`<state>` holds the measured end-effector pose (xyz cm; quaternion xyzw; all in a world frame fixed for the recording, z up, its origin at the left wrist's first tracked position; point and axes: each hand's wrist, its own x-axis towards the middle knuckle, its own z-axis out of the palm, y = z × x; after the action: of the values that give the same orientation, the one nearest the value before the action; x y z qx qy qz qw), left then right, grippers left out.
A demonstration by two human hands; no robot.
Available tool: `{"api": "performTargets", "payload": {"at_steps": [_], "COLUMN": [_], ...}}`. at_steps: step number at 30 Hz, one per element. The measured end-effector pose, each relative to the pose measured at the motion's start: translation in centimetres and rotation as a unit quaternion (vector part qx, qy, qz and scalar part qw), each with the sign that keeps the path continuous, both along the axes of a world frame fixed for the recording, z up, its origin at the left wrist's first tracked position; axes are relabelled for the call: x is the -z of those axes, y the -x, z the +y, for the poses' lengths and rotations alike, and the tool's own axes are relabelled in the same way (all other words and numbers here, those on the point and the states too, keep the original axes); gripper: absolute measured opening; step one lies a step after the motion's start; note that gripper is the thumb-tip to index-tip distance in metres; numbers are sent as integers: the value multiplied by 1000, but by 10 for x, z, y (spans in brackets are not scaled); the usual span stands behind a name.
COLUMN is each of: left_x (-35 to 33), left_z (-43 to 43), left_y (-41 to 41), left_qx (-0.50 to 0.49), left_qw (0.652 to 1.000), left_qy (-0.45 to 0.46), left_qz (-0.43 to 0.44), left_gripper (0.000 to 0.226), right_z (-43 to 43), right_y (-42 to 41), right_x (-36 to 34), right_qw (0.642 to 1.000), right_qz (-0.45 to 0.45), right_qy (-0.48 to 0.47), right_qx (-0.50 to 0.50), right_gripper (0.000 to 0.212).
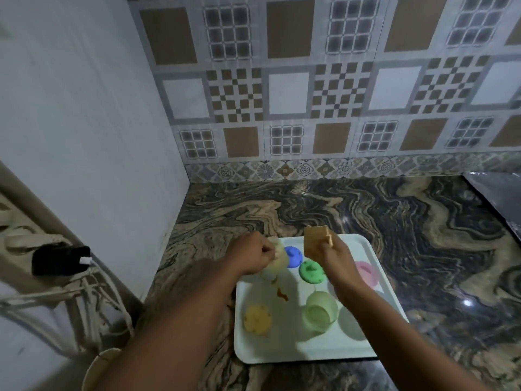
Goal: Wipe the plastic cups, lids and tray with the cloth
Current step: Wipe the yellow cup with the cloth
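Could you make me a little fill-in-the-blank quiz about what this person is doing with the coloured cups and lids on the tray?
1. The right hand holds up a folded tan ____.
2. The left hand grips a pale ____ cup.
3. The blue lid lies next to a ____ lid.
4. A brown spill marks the white ____.

Missing words: cloth; yellow; green; tray

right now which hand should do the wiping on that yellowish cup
Right. The right hand already pinches the cloth beside the cup, which the left hand grips above the tray.
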<state>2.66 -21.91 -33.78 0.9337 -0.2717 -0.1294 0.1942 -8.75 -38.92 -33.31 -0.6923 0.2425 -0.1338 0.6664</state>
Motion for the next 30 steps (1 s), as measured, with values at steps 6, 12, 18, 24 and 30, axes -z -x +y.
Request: {"api": "performTargets", "payload": {"at_steps": [6,12,18,24,30], "left_x": [-46,-82,-91,-92,-81], "left_z": [-24,-25,-34,-56,-54], "left_y": [-16,-34,-57,-71,-84], "left_qx": [98,97,87,93,80], "left_qw": [982,942,953,945,914], "left_qy": [131,261,221,259,324], "left_qz": [99,190,189,177,233], "left_gripper": [15,39,29,30,29], "right_z": [30,-6,-16,-17,-17], "right_y": [-12,-42,-56,-78,-75], "right_x": [-2,-40,-43,-47,-43], "right_qw": [988,927,915,968,887], "right_qz": [-45,53,68,23,78], "right_qy": [73,-353,-380,-246,-444], "right_qx": [-125,-117,-116,-51,-102], "right_gripper": [53,57,49,39,58]}}
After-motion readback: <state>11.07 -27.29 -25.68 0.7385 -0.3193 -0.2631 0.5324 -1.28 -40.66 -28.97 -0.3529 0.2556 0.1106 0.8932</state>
